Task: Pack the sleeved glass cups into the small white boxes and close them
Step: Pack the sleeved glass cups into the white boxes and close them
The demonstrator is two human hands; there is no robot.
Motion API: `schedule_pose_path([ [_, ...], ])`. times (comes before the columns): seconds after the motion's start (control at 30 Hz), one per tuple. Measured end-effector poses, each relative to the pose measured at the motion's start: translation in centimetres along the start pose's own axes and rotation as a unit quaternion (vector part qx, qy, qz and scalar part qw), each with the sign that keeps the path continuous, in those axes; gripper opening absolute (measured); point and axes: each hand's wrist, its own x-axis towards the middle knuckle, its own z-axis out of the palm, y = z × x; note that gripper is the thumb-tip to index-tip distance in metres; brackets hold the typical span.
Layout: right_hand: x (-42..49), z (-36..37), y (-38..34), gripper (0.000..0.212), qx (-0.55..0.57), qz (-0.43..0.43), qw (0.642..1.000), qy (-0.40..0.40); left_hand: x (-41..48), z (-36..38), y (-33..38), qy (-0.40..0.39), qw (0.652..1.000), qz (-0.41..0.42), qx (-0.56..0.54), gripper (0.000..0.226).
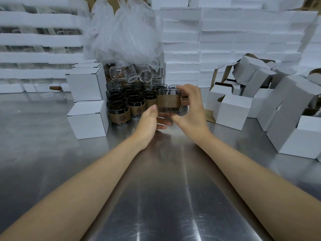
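Over the steel desk point(165, 197), open white boxes point(232, 110) heaped to the right and sleeved cups point(126, 101) clustered behind, I hold 1 cup point(168, 101) aloft: left hand point(149, 120) cradling base and sleeve, right hand point(191, 108) gripping rim and bottom. Best held upright, passed to 1 hand — then a box fetched.

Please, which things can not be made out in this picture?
All in the head view:
1. Base of the cup: covered by fingers of the left hand and right hand.
2. Contents of the closed boxes: cardboard hides them.
3. Count of the standing cups: rear rows hidden by bags.
4. Print on the cup's sleeve: too blurred.
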Motion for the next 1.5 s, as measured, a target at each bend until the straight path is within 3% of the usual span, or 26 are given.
schedule_pose_path([
  [0.27,0.0,0.0,-0.1,0.061,0.003,0.003,1.0,-0.014,0.0,0.0,0.1,0.011,1.0,-0.002,0.014,0.033],
  [0.5,0.1,-0.5,-0.2,0.069,0.115,0.14,0.983,-0.022,0.0,0.0,-0.1,-0.051,0.998,0.021,-0.014,0.047],
  [0.67,-0.2,-0.3,0.7,0.067,0.146,0.195,0.966,-0.091,0.1,-0.3,-0.1,-0.055,0.998,0.016,-0.033,0.028],
  [0.87,-0.3,0.0,1.2,0.07,0.117,0.203,0.968,-0.085,0.1,0.0,-0.3,-0.026,1.0,0.005,-0.013,0.018],
  [1.07,-0.3,-0.2,0.3,0.059,0.028,0.096,0.993,-0.058,0.0,0.2,-0.4,0.044,0.998,0.006,0.042,0.047],
  [1.3,-0.2,-0.2,0.5,0.063,0.03,0.156,0.984,-0.081,-0.3,-0.1,-0.1,0.083,0.976,0.104,0.174,0.067],
  [1.5,0.0,-0.4,1.1,0.066,0.099,0.238,0.963,-0.078,-1.1,0.3,-0.1,0.04,0.949,0.219,0.223,0.077],
])
